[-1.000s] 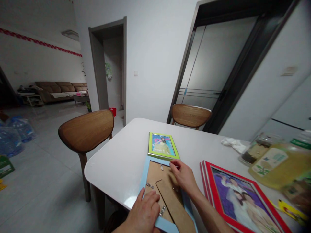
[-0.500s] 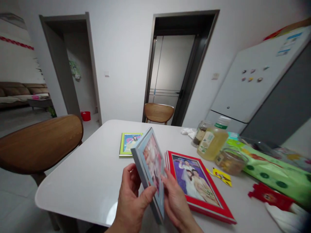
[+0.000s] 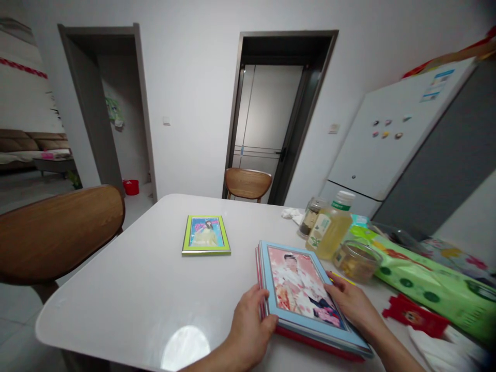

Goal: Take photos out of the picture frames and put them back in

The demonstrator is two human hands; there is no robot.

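Note:
A light blue photo frame [image 3: 281,310] lies flat on top of a red photo frame [image 3: 318,347], covering nearly all of it. With its thumb on the near left corner and fingers along the left side, my left hand [image 3: 251,321] grips the blue frame. Along the opposite side, my right hand [image 3: 353,302] holds the frame's right edge, its fingertips on the rim and the thumb hidden. Farther left on the table rests a smaller lime green photo frame [image 3: 226,241], its picture facing up, apart from both hands.
On the white table [image 3: 147,289], a bottle of yellow liquid [image 3: 334,227], a dark-filled jar [image 3: 309,219] and a clear tub [image 3: 357,261] stand beyond the frames. A green packet [image 3: 426,289] and a red paper piece [image 3: 416,314] lie right. Wooden chairs [image 3: 248,183] stand around.
Both hands have brought the blue frame down from a tilted hold to lie on the red frame. My left hand has moved right, and the view has shifted slightly.

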